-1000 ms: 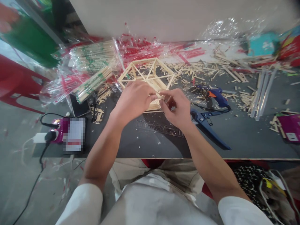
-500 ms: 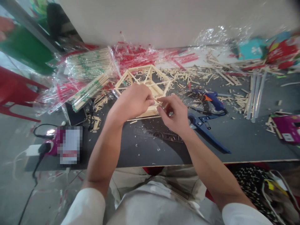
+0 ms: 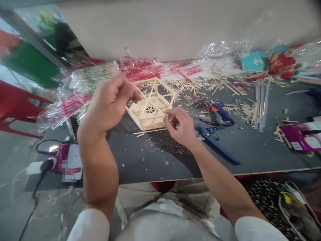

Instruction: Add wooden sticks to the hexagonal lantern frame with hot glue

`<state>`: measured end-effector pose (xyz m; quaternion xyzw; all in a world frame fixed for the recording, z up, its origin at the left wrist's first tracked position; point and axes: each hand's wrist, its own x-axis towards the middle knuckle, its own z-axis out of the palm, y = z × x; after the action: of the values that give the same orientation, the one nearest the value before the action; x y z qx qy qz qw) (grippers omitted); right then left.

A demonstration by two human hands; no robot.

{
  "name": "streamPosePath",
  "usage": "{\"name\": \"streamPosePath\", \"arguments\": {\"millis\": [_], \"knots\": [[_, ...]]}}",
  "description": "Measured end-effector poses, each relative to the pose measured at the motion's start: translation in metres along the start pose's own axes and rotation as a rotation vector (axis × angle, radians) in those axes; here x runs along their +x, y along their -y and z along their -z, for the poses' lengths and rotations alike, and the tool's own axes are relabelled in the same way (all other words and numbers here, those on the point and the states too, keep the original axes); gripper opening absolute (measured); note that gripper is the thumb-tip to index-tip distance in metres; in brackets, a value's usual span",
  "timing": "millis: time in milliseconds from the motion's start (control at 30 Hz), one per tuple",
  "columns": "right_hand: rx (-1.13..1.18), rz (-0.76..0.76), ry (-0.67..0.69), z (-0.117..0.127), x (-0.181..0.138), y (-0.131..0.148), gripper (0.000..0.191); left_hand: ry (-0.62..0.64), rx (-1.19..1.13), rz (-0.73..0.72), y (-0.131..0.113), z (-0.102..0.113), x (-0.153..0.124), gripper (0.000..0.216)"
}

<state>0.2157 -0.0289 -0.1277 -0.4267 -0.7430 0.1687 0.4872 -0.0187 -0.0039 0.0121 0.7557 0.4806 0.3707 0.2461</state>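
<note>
A six-sided openwork frame [image 3: 147,117] of thin wooden sticks, with crossing spokes on top and a stacked stick base, sits on the dark tabletop. My left hand [image 3: 107,100] is raised at the frame's left side, its thumb and fingers pinched together near the upper left bars. Whatever those fingertips hold, if anything, is too small to make out. At the frame's right front corner, my right hand [image 3: 182,125] has thumb and forefinger on either side of a stick end. Two loose sticks [image 3: 142,133] lie along the front of the base.
Blue cutters [image 3: 218,144] and a blue glue gun [image 3: 220,110] lie right of the frame. Clear glue sticks [image 3: 262,105] are farther right. A transparent ruler [image 3: 165,146] lies in front. Cut stick pieces [image 3: 208,83] and red plastic wrappers [image 3: 145,68] cover the back. A power strip [image 3: 59,159] sits left.
My left hand has lifted away from the front corner and moved left and up, uncovering the frame's middle. My right hand stays by the right front corner. The view has shifted slightly.
</note>
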Motion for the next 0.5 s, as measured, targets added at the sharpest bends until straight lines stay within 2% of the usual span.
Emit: {"name": "streamPosePath", "arguments": {"millis": [100,233,333,400,500], "knots": [[0.013,0.024,-0.014,-0.001,-0.001,0.000,0.017,-0.122,0.050,-0.025,-0.007,0.011,-0.012,0.040],[-0.011,0.020,-0.022,-0.001,-0.001,-0.001,0.019,-0.091,0.140,0.037,-0.006,0.007,-0.028,0.023],[0.018,-0.015,-0.013,-0.001,-0.001,-0.003,0.022,-0.017,0.147,0.066,0.009,0.001,-0.051,0.012],[0.041,-0.046,-0.013,-0.001,-0.001,-0.005,0.023,0.069,0.089,0.142,0.025,-0.002,-0.074,0.012],[0.054,-0.079,-0.038,0.001,-0.001,-0.008,0.031,0.019,0.057,0.343,0.050,-0.011,-0.114,0.015]]}}
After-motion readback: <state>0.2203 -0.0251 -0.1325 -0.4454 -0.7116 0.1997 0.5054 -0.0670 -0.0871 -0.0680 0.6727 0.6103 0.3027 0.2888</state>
